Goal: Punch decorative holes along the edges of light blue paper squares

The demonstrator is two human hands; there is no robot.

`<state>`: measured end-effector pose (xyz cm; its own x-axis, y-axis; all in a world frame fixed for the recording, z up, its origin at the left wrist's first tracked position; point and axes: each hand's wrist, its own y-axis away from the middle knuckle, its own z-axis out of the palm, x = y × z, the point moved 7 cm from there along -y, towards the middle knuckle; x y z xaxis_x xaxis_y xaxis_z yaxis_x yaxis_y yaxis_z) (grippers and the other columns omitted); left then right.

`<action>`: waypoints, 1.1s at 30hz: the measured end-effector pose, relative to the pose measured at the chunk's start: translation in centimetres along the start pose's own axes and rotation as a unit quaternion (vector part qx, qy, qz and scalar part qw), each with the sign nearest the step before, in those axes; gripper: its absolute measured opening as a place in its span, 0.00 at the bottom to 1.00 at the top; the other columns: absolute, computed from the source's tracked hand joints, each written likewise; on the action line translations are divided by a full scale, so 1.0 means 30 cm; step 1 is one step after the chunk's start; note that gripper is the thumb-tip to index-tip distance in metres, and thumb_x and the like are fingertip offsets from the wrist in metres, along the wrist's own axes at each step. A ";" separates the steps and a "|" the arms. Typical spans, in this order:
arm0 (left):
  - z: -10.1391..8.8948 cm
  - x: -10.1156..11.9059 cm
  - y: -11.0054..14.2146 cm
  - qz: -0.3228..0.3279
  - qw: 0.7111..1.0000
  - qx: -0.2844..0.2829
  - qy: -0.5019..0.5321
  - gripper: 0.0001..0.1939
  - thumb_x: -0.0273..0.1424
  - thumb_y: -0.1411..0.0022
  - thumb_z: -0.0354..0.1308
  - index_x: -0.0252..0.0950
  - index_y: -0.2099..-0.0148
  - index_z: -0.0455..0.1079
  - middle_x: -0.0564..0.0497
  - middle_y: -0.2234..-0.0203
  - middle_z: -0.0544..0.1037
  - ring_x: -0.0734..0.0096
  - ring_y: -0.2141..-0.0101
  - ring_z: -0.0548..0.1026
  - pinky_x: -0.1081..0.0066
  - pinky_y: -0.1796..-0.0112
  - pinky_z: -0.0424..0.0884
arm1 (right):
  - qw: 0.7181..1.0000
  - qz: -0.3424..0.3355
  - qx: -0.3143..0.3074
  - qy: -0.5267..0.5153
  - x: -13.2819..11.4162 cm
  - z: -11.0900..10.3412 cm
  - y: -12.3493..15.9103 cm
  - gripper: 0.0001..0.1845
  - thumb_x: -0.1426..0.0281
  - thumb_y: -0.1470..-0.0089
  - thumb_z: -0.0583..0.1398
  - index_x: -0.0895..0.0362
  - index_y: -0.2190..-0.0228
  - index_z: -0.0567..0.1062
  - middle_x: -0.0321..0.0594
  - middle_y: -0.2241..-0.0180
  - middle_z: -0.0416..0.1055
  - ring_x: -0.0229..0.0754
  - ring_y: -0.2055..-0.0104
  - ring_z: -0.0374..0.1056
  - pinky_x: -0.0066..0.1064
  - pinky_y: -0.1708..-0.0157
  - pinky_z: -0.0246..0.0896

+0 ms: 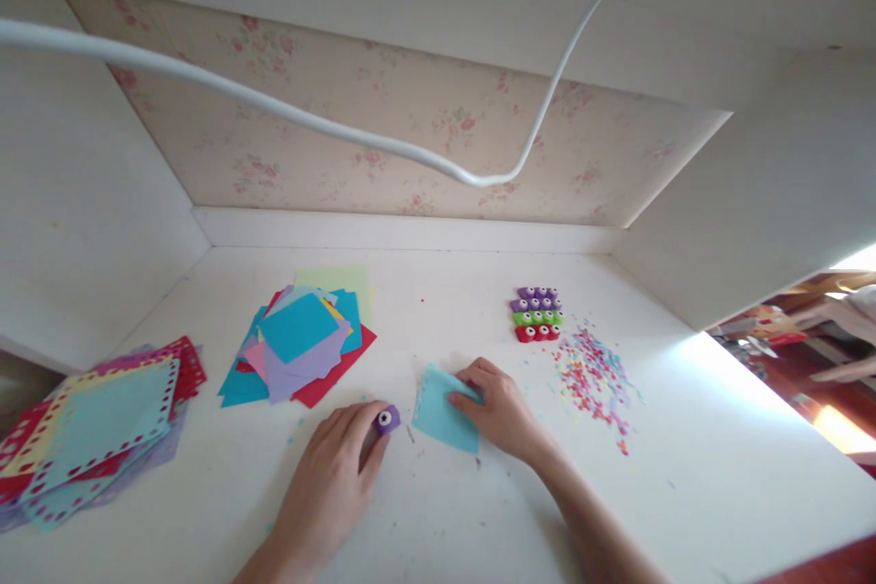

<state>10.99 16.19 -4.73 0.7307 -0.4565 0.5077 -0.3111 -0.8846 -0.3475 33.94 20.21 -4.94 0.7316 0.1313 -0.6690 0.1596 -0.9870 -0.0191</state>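
Observation:
Between the thumb and fingers of my left hand [337, 459] is a small purple craft punch [387, 420] with a star on its white top. My right hand [498, 409] grips a light blue sheet of paper [444, 415] by its right side, thumb on top and fingers at the far edge. Small holes run along the sheet's left and upper edges. The punch is a short way left of the sheet, apart from it. Tiny blue paper bits lie on the white table near my left hand.
Plain coloured sheets [301, 328] are piled at the back left. Sheets with punched borders [109, 420] are stacked at the far left. Rows of purple, green and red punches [537, 318] stand at the right, beside scattered confetti [592, 370]. A white cable [383, 143] hangs across the front.

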 end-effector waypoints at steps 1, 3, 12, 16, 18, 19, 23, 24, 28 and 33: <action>-0.004 -0.006 0.001 -0.008 1.000 0.000 0.006 0.13 0.32 0.33 0.54 0.40 0.47 0.67 0.47 0.57 0.78 0.60 0.56 0.77 0.59 0.55 0.76 | 0.999 0.021 0.009 -0.046 0.010 0.000 0.004 0.07 0.64 0.44 0.62 0.54 0.67 0.75 0.39 0.67 0.71 0.44 0.64 0.68 0.36 0.64 0.64; -0.009 -0.016 0.003 -0.022 1.000 0.002 0.012 0.13 0.33 0.34 0.55 0.40 0.47 0.67 0.47 0.58 0.79 0.60 0.57 0.78 0.61 0.56 0.77 | 0.985 0.072 0.013 -0.158 0.037 0.013 0.013 0.10 0.60 0.43 0.61 0.54 0.67 0.72 0.36 0.72 0.70 0.41 0.71 0.67 0.33 0.71 0.63; -0.005 -0.032 0.007 -0.020 1.000 0.012 0.016 0.13 0.34 0.32 0.53 0.39 0.47 0.65 0.46 0.59 0.79 0.61 0.59 0.79 0.62 0.58 0.78 | 0.941 0.113 0.007 -0.319 0.043 0.078 0.028 0.16 0.56 0.45 0.64 0.56 0.64 0.72 0.37 0.71 0.73 0.41 0.69 0.70 0.33 0.68 0.66; -0.006 -0.032 0.007 -0.017 1.000 0.023 0.011 0.12 0.35 0.32 0.53 0.39 0.48 0.66 0.46 0.60 0.79 0.61 0.59 0.79 0.61 0.59 0.78 | 0.938 0.104 -0.008 -0.331 0.021 0.095 0.035 0.17 0.55 0.45 0.63 0.56 0.64 0.73 0.37 0.70 0.73 0.41 0.69 0.70 0.33 0.68 0.66; -0.008 -0.032 0.006 -0.018 0.999 0.025 0.008 0.12 0.35 0.32 0.53 0.39 0.48 0.66 0.46 0.60 0.79 0.61 0.60 0.79 0.61 0.59 0.78 | 0.938 0.102 -0.008 -0.331 0.015 0.096 0.037 0.17 0.55 0.45 0.64 0.56 0.64 0.73 0.36 0.70 0.73 0.40 0.69 0.69 0.32 0.68 0.66; -0.009 -0.031 0.005 -0.019 0.999 0.024 0.008 0.12 0.35 0.32 0.53 0.39 0.48 0.66 0.46 0.60 0.79 0.61 0.60 0.79 0.62 0.59 0.78 | 0.937 0.102 -0.005 -0.333 0.013 0.095 0.038 0.17 0.55 0.45 0.64 0.56 0.64 0.73 0.36 0.71 0.72 0.40 0.70 0.69 0.32 0.69 0.65; -0.009 -0.030 0.003 -0.021 1.000 0.018 0.012 0.12 0.34 0.32 0.53 0.39 0.48 0.66 0.47 0.60 0.79 0.61 0.60 0.79 0.62 0.60 0.78 | 0.935 0.105 0.003 -0.340 0.010 0.088 0.038 0.16 0.55 0.46 0.64 0.55 0.65 0.73 0.36 0.72 0.72 0.40 0.70 0.68 0.32 0.69 0.65; -0.008 -0.030 0.003 -0.021 1.000 0.016 0.013 0.12 0.34 0.32 0.53 0.40 0.48 0.66 0.47 0.60 0.79 0.61 0.60 0.79 0.62 0.59 0.78 | 0.935 0.103 0.002 -0.338 0.007 0.087 0.038 0.16 0.55 0.45 0.64 0.55 0.65 0.73 0.36 0.71 0.72 0.40 0.70 0.68 0.32 0.69 0.65; -0.004 -0.033 0.004 -0.025 1.000 0.008 0.017 0.12 0.34 0.32 0.54 0.40 0.48 0.65 0.47 0.59 0.78 0.61 0.59 0.79 0.62 0.59 0.78 | 0.943 0.093 -0.003 -0.320 -0.003 0.085 0.041 0.15 0.56 0.45 0.64 0.55 0.64 0.73 0.36 0.71 0.72 0.40 0.69 0.67 0.31 0.69 0.64; 0.003 -0.038 0.008 -0.031 0.999 0.000 0.021 0.12 0.33 0.32 0.54 0.41 0.47 0.64 0.47 0.59 0.78 0.61 0.59 0.79 0.61 0.58 0.77 | 0.949 0.086 -0.007 -0.304 -0.002 0.088 0.049 0.15 0.56 0.44 0.63 0.55 0.63 0.73 0.36 0.71 0.72 0.40 0.69 0.67 0.30 0.70 0.63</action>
<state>10.15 16.51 -5.47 0.7228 -0.4037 0.5608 -0.2660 -0.9116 -0.3133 32.37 18.51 -6.89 0.2305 -0.1135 -0.9664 0.0850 -0.9870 0.1362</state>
